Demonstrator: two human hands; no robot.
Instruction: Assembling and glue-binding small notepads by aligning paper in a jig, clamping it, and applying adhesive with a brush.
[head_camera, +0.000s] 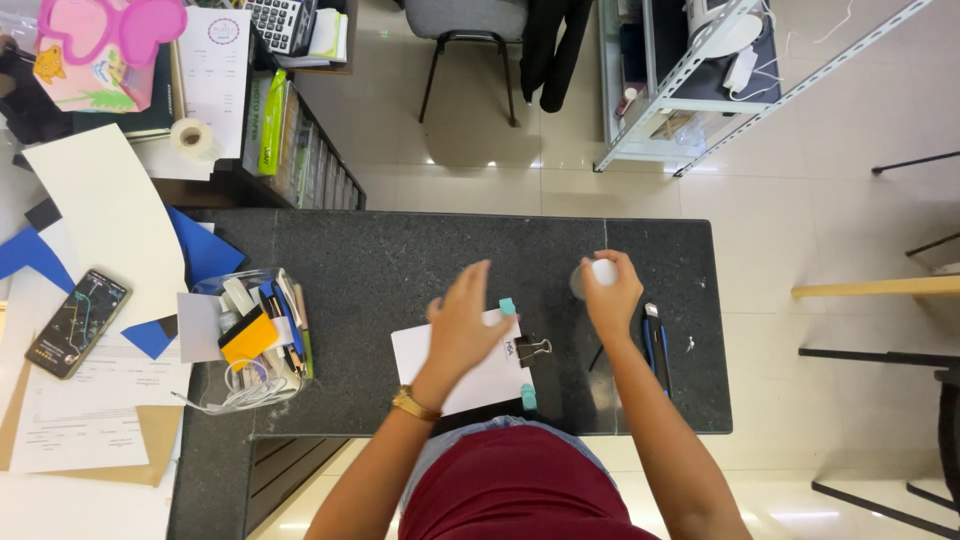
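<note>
My left hand (462, 322) hovers open, fingers spread, over a white sheet of paper (480, 375) lying on the dark stone counter (400, 260). The sheet carries two small teal clips (508, 306) on its right edge and a black binder clip (530, 349). My right hand (612, 290) is closed around a small white round object (603, 271) with a clear rim, held above the counter to the right of the sheet. A blue and black utility knife (655, 338) lies just right of my right forearm.
A clear bowl (250, 340) of stationery and cable sits at the counter's left end. A phone (77, 322), blue and white papers and a tape roll (190, 134) cover the desk on the left. A chair (466, 30) and metal shelving (690, 80) stand beyond.
</note>
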